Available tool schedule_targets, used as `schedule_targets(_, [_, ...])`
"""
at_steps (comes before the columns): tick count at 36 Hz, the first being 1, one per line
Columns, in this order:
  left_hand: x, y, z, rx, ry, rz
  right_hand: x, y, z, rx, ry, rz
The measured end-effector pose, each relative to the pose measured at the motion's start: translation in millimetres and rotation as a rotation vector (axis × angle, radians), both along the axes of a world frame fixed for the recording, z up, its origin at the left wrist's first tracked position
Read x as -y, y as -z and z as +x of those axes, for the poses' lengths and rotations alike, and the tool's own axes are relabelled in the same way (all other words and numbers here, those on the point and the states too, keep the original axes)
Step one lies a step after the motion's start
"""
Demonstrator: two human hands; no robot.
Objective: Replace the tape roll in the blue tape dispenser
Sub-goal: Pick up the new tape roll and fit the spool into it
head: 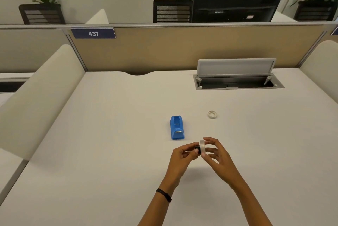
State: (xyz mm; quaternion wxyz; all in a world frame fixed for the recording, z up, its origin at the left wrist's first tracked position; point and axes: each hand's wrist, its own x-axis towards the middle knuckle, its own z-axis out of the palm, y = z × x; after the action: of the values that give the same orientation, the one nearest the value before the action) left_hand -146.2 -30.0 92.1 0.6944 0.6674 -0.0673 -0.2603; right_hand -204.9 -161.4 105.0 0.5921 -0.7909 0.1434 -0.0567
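Note:
The blue tape dispenser [177,127] stands on the white desk [109,134] with its roll bay showing no roll. Just in front of it, above the desk, my right hand [214,154] pinches a clear tape roll [202,146] held on edge. My left hand [183,154] grips a small black hub [197,148] pressed against the roll's left side. A thin white ring [212,114], like a bare tape core, lies flat on the desk to the right of the dispenser.
An open cable hatch [237,81] with a raised lid is set into the desk at the back right. Beige partition panels [182,50] close off the back, and padded dividers [42,97] flank both sides.

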Motion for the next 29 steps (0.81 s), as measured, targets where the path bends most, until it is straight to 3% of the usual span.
schedule_targets(29, [-0.6,-3.2,-0.1,-0.009,-0.037,-0.002,-3.0,2.1,-2.3,0.093,-0.066,-0.028])
